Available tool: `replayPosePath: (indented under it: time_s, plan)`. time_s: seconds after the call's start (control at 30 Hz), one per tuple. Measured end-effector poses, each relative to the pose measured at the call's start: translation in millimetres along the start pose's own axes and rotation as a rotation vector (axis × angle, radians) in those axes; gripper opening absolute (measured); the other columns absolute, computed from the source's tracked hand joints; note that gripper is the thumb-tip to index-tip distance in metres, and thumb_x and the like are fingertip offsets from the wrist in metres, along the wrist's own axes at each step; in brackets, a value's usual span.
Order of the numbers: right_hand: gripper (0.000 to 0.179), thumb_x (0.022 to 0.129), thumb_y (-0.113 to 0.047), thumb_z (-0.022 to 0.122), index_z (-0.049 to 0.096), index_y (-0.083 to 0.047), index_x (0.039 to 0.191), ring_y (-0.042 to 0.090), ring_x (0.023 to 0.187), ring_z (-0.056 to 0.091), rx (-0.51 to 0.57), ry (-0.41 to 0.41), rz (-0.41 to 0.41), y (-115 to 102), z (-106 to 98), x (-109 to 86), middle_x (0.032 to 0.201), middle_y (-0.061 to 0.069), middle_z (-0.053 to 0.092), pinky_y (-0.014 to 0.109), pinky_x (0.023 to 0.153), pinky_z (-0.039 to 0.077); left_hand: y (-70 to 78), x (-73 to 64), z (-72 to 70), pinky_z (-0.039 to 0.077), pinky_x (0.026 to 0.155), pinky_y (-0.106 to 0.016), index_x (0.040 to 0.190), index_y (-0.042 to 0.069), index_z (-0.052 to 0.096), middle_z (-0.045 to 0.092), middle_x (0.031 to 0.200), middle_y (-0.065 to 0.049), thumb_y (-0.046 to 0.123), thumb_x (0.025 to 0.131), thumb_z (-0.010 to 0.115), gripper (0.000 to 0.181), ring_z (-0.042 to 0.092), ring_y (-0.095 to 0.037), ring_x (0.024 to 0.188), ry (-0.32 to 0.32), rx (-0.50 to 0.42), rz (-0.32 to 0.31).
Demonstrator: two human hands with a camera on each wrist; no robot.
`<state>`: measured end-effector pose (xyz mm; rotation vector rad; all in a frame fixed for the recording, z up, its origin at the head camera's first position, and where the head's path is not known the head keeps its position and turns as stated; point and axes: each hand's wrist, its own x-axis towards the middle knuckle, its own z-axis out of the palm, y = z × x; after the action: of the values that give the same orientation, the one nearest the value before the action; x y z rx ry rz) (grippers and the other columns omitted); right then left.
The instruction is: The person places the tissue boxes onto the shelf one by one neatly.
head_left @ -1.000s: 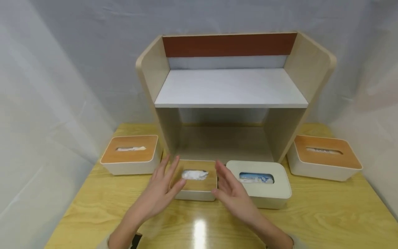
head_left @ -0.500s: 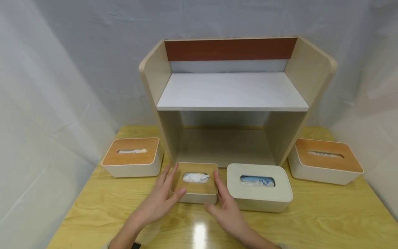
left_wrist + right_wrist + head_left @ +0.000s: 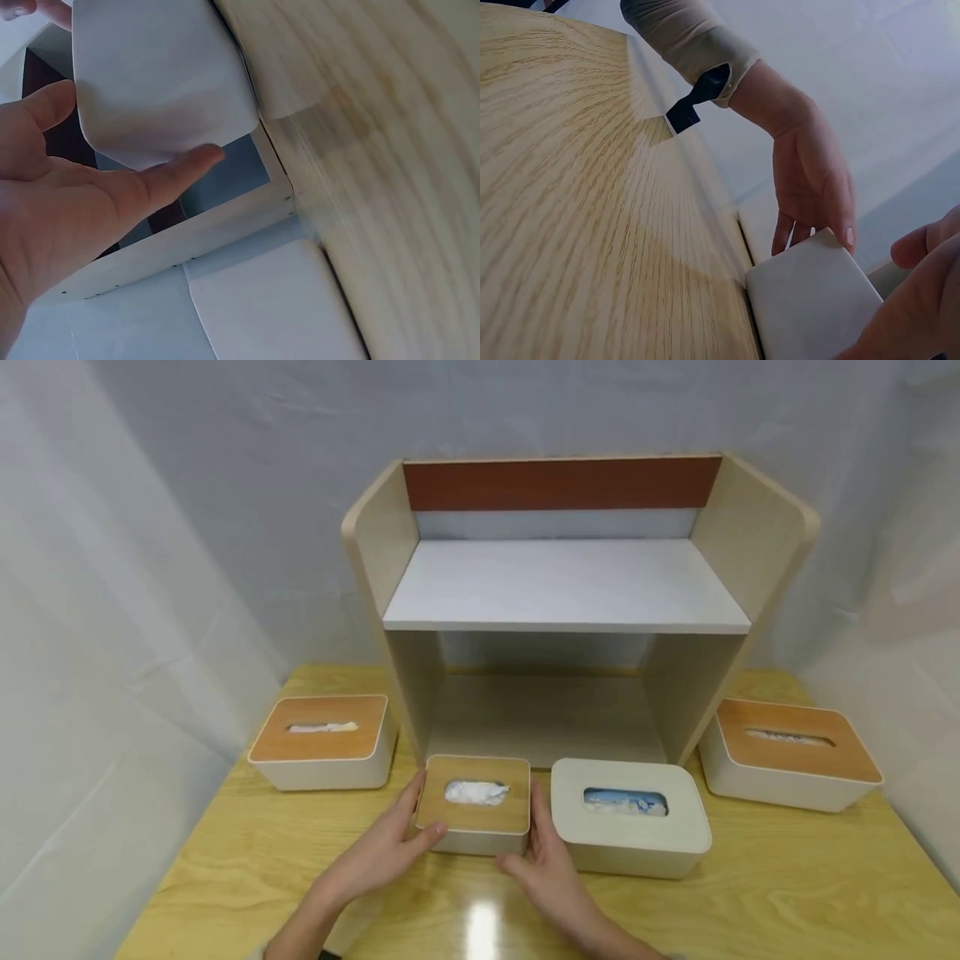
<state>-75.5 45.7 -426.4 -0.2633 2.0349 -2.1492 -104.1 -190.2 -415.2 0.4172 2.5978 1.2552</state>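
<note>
A small tissue box [image 3: 480,820] with a wood-coloured lid and white sides sits on the table between both hands, white tissue showing in its slot. My left hand [image 3: 378,853] lies along its left side with fingers extended, the thumb at the front top corner. On the other side, my right hand [image 3: 553,877] has its straight fingers along the right wall, in the gap beside a larger cream tissue box [image 3: 630,822]. In the left wrist view a long finger runs along the small box's white wall [image 3: 161,67]. The right wrist view shows the left thumb at the box corner.
Behind stands a two-level shelf unit [image 3: 562,585] with a white upper board and a red-brown back strip. Tissue boxes with orange-brown lids flank it, the left tissue box [image 3: 322,768] and the right tissue box [image 3: 795,785]. All stand on a wooden table [image 3: 247,868].
Both hands have come down from above the small box and closed in on its two sides. The box itself shows no movement of its own; the view has shifted slightly.
</note>
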Motion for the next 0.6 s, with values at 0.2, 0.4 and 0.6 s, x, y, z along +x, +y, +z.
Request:
replayPosePath:
  time_s: [0.2,0.4,0.6]
  plan:
    - [0.105,0.079,0.004,0.063,-0.006,0.001,0.157,0.035,0.150,0.000,-0.024,0.015,0.028,-1,2,1.3,0.163,0.024,-0.006,0.047,0.118,0.009,-0.3,1.4,2.6,0.042,0.105,-0.055,0.159,0.001,0.006,0.013,0.163,-0.022,0.037,0.100,0.058,0.087,0.041,-0.048,0.134,0.029,-0.025,-0.005]
    - [0.104,0.078,0.002,0.064,-0.002,-0.003,0.159,0.035,0.150,0.004,-0.046,0.026,0.025,-3,4,4.0,0.164,0.022,-0.003,0.050,0.118,0.012,3.2,3.5,3.1,0.049,0.099,-0.052,0.158,-0.001,0.011,0.022,0.160,-0.024,0.030,0.099,0.062,0.084,0.051,-0.046,0.126,0.070,-0.012,-0.008]
    - [0.101,0.081,0.000,0.065,0.003,-0.007,0.160,0.035,0.149,0.014,-0.107,0.045,0.023,-3,5,10.7,0.165,0.018,0.000,0.050,0.117,0.021,6.4,9.3,2.0,0.049,0.099,-0.051,0.158,0.000,0.009,0.018,0.161,-0.024,0.030,0.097,0.065,0.088,0.049,-0.044,0.129,0.082,0.006,0.006]
